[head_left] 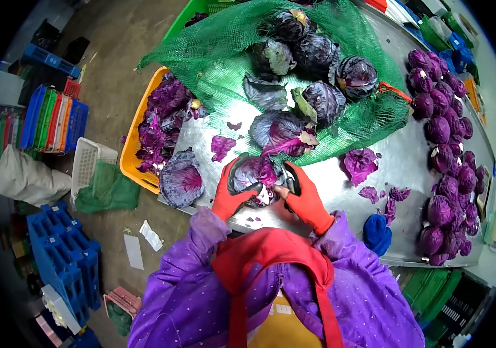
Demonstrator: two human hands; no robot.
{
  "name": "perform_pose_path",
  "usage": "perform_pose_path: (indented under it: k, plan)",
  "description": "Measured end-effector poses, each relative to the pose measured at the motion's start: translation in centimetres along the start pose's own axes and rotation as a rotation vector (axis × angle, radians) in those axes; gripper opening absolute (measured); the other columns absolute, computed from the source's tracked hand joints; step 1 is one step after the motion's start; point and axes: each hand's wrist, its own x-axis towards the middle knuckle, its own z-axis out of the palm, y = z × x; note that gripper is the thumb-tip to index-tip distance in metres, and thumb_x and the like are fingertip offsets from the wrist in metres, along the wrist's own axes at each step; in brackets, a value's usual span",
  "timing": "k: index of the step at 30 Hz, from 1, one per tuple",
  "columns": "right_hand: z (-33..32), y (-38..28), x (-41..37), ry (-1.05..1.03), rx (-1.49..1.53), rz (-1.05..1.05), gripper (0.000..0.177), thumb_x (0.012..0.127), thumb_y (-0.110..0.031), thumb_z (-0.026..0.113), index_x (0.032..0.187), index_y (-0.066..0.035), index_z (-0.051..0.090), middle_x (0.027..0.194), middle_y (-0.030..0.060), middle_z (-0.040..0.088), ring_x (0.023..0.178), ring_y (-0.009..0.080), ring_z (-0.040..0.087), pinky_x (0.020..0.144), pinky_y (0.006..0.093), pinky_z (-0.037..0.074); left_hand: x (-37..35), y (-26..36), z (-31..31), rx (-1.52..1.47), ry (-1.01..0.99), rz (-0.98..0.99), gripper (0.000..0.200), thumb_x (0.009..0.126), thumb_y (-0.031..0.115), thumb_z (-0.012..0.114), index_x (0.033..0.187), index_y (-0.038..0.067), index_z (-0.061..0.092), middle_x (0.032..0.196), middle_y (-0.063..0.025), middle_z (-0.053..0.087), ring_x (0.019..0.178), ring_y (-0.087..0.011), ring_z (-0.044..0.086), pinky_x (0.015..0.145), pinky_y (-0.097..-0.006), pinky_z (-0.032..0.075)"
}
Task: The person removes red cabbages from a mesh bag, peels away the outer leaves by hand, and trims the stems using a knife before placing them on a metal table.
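A red cabbage (255,174) rests at the near edge of the metal table, its pale cut base turned toward me. My left hand (233,194), in a red glove with dark fingers, wraps round its left side, thumb across the front. On the other side my right hand (306,200) grips the cabbage too, with a bare thumb tip at the pale base. The right fingers are partly hidden behind it. Just beyond lies a cabbage with a loosened purple leaf (282,136). A large outer leaf (182,181) lies at the left by the table edge.
Several unpeeled cabbages (317,55) lie on green netting (213,64). An orange crate (129,152) of leaves stands left. Trimmed purple cabbages (448,188) line the table's right side. A blue cloth bundle (377,235) and torn leaves (361,165) lie on the metal table (329,185).
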Motion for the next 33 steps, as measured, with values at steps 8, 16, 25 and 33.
perform_pose_path:
  k: [8, 16, 25, 33]
  plan:
    - [1.0, -0.2, -1.7, 0.019, -0.251, -0.141, 0.060, 0.095, -0.022, 0.052, 0.147, -0.002, 0.029, 0.131, 0.0308, 0.045, 0.119, 0.0470, 0.048, 0.099, 0.0441, 0.042, -1.7, -1.2, 3.5, 0.049, 0.347, 0.042, 0.082, 0.070, 0.006, 0.083, 0.140, 0.002, 0.042, 0.136, -0.0140, 0.047, 0.123, -0.0238, 0.047, 0.107, -0.0373, 0.037]
    - [-0.9, 3.9, 1.8, 0.228, 0.147, 0.152, 0.044, 0.099, -0.024, 0.050, 0.138, -0.003, 0.046, 0.084, 0.0081, 0.060, 0.074, 0.0136, 0.054, 0.069, 0.0301, 0.046, -2.1, -1.1, 3.4, 0.084, 0.343, 0.046, 0.080, 0.072, 0.003, 0.081, 0.141, 0.002, 0.040, 0.138, -0.0129, 0.046, 0.125, -0.0226, 0.046, 0.108, -0.0366, 0.036]
    - [-2.6, 0.1, 0.0, 0.360, -0.170, -0.094, 0.053, 0.090, -0.016, 0.060, 0.137, 0.002, 0.043, 0.117, 0.0240, 0.060, 0.105, 0.0332, 0.061, 0.094, 0.0361, 0.044, -2.5, -1.4, 1.7, -0.097, 0.261, -0.034, 0.081, 0.075, 0.006, 0.079, 0.144, 0.005, 0.038, 0.140, -0.0132, 0.043, 0.130, -0.0228, 0.041, 0.110, -0.0367, 0.033]
    - [-0.5, 0.4, -4.9, 0.124, -0.145, 0.067, 0.051, 0.088, -0.010, 0.058, 0.136, -0.001, 0.044, 0.122, 0.0239, 0.055, 0.107, 0.0408, 0.057, 0.091, 0.0398, 0.046, -4.1, -2.0, 5.0, -0.243, 0.270, -0.251, 0.097, 0.070, 0.005, 0.082, 0.150, 0.015, 0.028, 0.145, -0.0126, 0.031, 0.129, -0.0222, 0.039, 0.103, -0.0356, 0.042]
